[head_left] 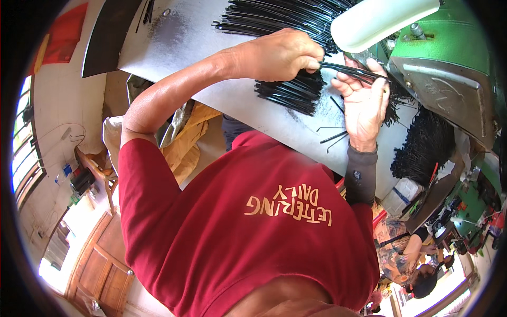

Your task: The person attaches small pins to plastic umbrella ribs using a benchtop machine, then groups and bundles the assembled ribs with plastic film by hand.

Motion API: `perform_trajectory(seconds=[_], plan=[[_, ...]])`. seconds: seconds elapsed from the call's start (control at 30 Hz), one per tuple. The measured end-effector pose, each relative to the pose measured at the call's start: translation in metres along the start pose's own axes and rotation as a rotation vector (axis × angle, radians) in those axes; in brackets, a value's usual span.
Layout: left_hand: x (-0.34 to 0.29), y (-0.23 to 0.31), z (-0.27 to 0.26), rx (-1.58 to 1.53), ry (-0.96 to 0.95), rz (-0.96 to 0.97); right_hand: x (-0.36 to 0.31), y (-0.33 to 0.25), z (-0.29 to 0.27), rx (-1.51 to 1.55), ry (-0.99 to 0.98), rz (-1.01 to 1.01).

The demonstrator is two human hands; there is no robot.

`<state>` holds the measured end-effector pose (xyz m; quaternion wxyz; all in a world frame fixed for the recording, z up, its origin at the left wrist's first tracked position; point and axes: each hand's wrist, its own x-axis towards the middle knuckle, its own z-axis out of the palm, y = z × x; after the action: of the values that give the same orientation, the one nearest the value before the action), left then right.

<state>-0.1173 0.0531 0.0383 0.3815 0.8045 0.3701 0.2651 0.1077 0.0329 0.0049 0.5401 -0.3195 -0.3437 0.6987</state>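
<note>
My left hand pinches one end of a small bunch of thin black rods, thumb and fingers closed on it. Palm up, my right hand holds the other end between its thumb and curled fingers. Under my left hand lies a short stack of black rods on the pale metal worktop. Beyond it spreads a longer pile of the same rods. A few loose rods with bent ends rest beside my right wrist.
A green machine with a white curved guard stands close at the right. Past my right forearm is a dense heap of black rods and a white box. Another person works farther right.
</note>
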Motion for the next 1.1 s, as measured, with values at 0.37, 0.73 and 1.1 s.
perform_trajectory(seconds=[0.37, 0.73, 1.1], plan=[[0.023, -0.004, 0.043, -1.326, 0.447, -0.432, -0.013, -0.014, -0.04, -0.005, 0.215, -0.185], [0.049, 0.001, 0.076, -1.612, 0.639, -0.344, -0.007, -0.015, -0.033, -0.13, 0.239, -0.322], [0.074, 0.003, 0.083, -1.589, 0.653, -0.283, 0.0, -0.023, -0.045, -0.108, 0.305, -0.349]])
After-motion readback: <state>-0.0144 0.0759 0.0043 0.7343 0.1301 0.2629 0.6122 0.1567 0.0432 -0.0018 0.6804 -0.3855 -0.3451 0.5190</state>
